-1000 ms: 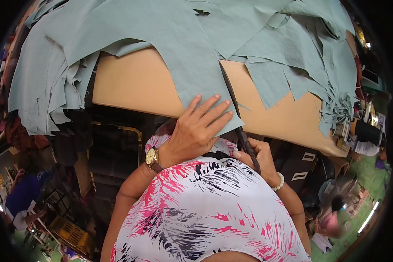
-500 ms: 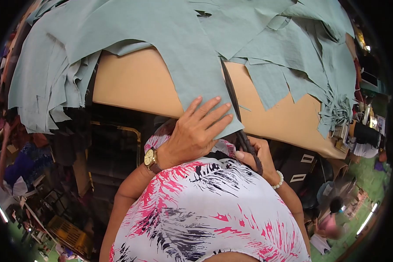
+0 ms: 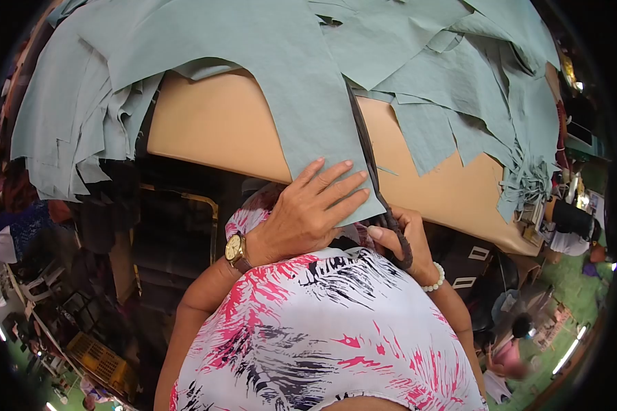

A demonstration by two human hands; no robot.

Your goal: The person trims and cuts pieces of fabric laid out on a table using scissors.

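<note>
A long strip of grey-green cloth (image 3: pixel 301 89) hangs over the table's near edge toward me. My left hand (image 3: pixel 315 205) lies flat on its lower end with fingers spread, a watch (image 3: pixel 236 251) on the wrist. Held close to my body, my right hand (image 3: pixel 399 240) is closed round the dark handles of large black scissors (image 3: pixel 367 152). Their long blades run along the strip's right edge, and the tips meet the cloth where the edge joins the larger sheet. How far the blades are parted is hard to see.
Tan tabletop (image 3: pixel 212 123) shows on both sides of the strip. Cut grey-green pieces (image 3: pixel 452 103) lie overlapped at the right, and frayed scraps (image 3: pixel 528 171) hang near its corner. More cloth (image 3: pixel 68 123) drapes at the left. A yellow crate (image 3: pixel 101 362) is on the floor.
The scissor tips are slightly farther up the cloth, where the slit is a little longer. The strip's lower end and my left hand have shifted slightly down toward me.
</note>
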